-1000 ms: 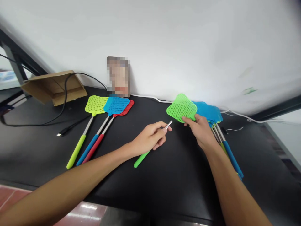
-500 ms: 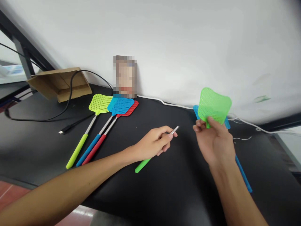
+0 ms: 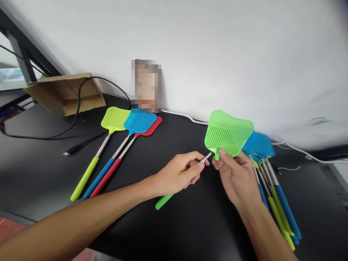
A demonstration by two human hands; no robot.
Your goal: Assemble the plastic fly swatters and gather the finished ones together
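Note:
My left hand (image 3: 178, 174) is closed around a fly swatter handle (image 3: 164, 202), whose green grip sticks out below the palm and whose metal rod pokes past the fingertips. Between the thumb and fingers of my right hand (image 3: 237, 177) is a bright green perforated fly swatter head (image 3: 228, 132), pinched near its neck. The rod's tip points at this neck and is very close; a narrow gap seems to separate them. Behind my right wrist lie several fly swatters (image 3: 278, 195) with blue and yellow-green grips, partly covered by the hand and forearm.
On the black table (image 3: 174, 232), a yellow-green swatter (image 3: 115, 119), a blue one (image 3: 140, 121) and a red one (image 3: 155, 127) lie at left. Behind them are an open cardboard box (image 3: 84, 96), a black cable (image 3: 78, 101) and a blurred-out upright item (image 3: 146, 85). A white cable (image 3: 187, 116) follows the wall.
My right hand has brought the green head left and down, close to the rod's tip. The swatters behind it now show more. My left hand keeps its hold, nearly in place.

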